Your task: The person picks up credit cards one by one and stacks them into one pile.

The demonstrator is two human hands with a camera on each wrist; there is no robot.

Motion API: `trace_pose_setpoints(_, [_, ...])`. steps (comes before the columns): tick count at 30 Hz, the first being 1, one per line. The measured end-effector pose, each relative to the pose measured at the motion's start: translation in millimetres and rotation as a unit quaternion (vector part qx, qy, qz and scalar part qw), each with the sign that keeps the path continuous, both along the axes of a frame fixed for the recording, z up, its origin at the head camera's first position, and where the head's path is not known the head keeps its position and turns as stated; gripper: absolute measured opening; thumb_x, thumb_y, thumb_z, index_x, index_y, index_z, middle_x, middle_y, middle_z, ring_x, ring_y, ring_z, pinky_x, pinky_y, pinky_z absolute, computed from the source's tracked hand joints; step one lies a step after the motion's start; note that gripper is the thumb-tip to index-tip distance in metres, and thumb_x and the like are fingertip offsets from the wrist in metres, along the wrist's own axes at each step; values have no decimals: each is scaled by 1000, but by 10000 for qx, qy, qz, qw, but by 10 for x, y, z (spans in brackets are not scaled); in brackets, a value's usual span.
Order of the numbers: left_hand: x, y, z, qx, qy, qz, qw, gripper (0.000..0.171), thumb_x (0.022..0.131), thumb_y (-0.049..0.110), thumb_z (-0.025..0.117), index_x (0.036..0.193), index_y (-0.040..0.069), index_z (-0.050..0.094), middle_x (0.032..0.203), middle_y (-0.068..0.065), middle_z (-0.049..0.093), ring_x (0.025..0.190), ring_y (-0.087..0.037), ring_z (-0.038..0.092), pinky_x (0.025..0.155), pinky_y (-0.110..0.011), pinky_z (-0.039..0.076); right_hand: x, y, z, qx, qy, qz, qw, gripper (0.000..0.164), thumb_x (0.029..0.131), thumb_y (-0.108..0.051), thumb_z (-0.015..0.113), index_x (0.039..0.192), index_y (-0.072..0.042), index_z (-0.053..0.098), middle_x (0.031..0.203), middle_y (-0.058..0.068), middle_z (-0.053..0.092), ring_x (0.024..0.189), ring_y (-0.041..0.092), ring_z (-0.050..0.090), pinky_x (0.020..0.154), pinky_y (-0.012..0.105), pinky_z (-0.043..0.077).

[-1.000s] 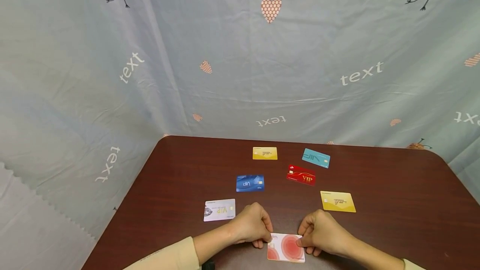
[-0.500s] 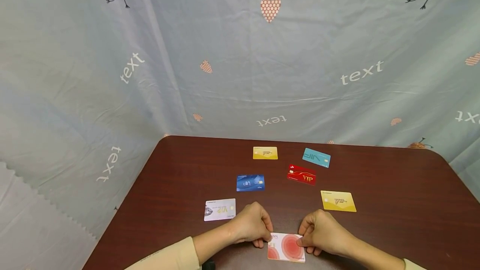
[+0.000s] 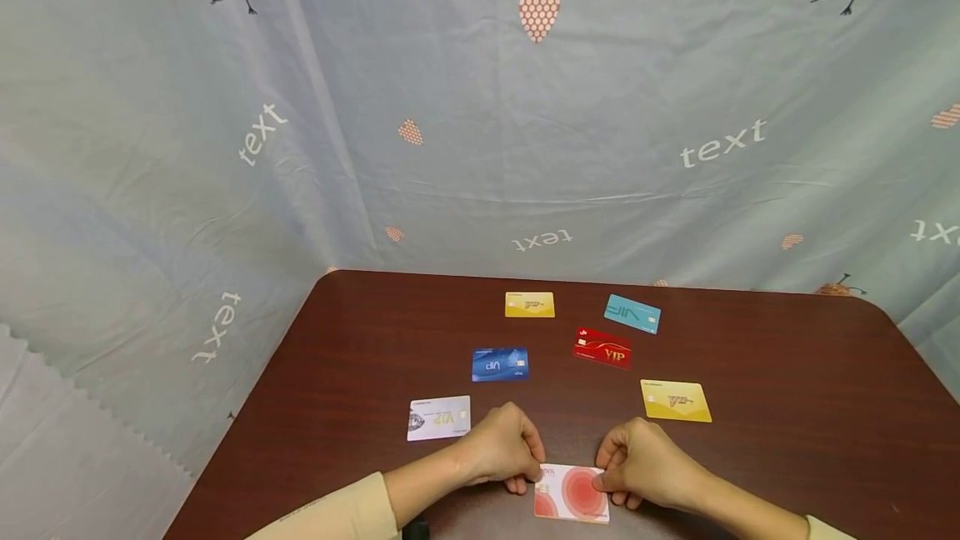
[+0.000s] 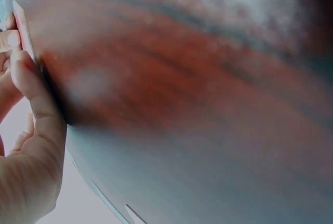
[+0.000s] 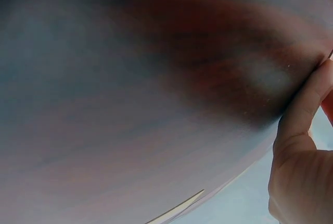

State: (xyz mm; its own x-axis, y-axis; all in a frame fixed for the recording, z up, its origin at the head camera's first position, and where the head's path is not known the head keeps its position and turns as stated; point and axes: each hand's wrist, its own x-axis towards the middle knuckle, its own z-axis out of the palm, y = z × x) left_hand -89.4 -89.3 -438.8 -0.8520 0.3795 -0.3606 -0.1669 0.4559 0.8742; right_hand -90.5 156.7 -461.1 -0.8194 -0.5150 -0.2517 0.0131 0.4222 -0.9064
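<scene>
A white card with pink-red circles lies near the front edge of the dark table, a chip on its left part. My left hand pinches its left end with curled fingers. At the opposite end my right hand pinches the right edge, thumb on top. In the left wrist view the left hand shows at the left side, with the card seen edge-on as a slim slab. Only part of the right hand appears in the right wrist view. Whether several cards are stacked there, I cannot tell.
Other cards lie flat and apart on the table: a silver-white one, a blue one, a red one, a teal one and two yellow ones. A patterned curtain hangs behind.
</scene>
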Motion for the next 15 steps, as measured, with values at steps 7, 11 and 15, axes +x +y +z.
trace_pose_setpoints(7, [-8,-67,48,367,-162,27,9992,18,74,-19,77,75,-3,69,58,-11,67,41,-8,57,39,-18,48,-17,43,41,-121,-64,-66,9999,20,85,-6,85,90,1,67,70,5,66,56,16,65,46,27,56])
trace_pose_setpoints(11, [-24,-142,122,519,-89,-98,9986,15,76,-16,78,82,-4,70,60,-9,67,44,-10,58,42,-17,48,-65,61,96,-31,207,-72,9998,20,87,-8,84,92,0,66,73,4,65,58,16,63,45,25,52])
trace_pose_setpoints(15, [-39,-240,178,605,112,-219,9979,15,78,-12,79,89,-4,72,63,-5,66,50,-12,59,47,-19,48,-131,48,160,-5,296,-105,9995,19,90,-9,81,97,0,67,77,3,65,61,16,60,46,24,50])
